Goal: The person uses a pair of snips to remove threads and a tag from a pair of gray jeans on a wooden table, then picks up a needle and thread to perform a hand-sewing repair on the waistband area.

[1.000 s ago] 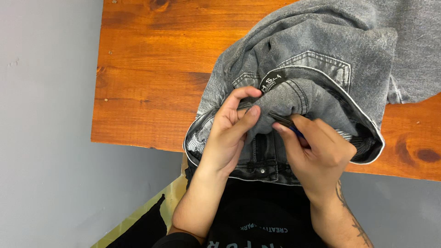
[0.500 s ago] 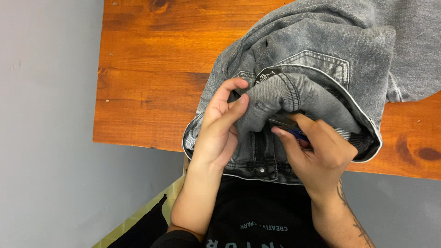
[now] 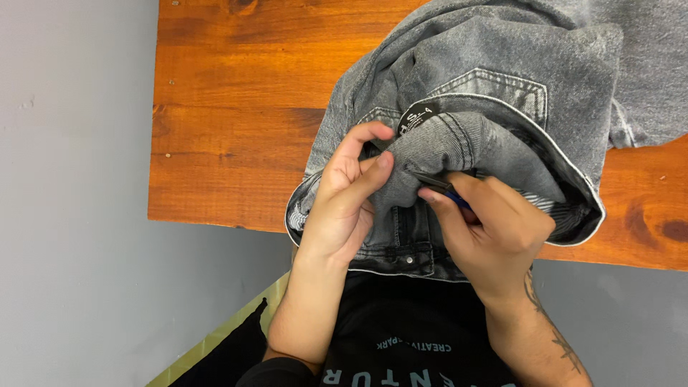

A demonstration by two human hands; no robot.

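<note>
Orange-brown wooden table [image 3: 229, 107] stands over a plain grey floor [image 3: 72, 215].

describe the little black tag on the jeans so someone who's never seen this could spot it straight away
On the wooden table lies a pair of grey jeans, bunched at the waist between the left hand and right hand. Just above the fingertips, on the inner waistband, sits the black tag: a small tilted patch with white print, the only black piece on the grey denim.
</note>
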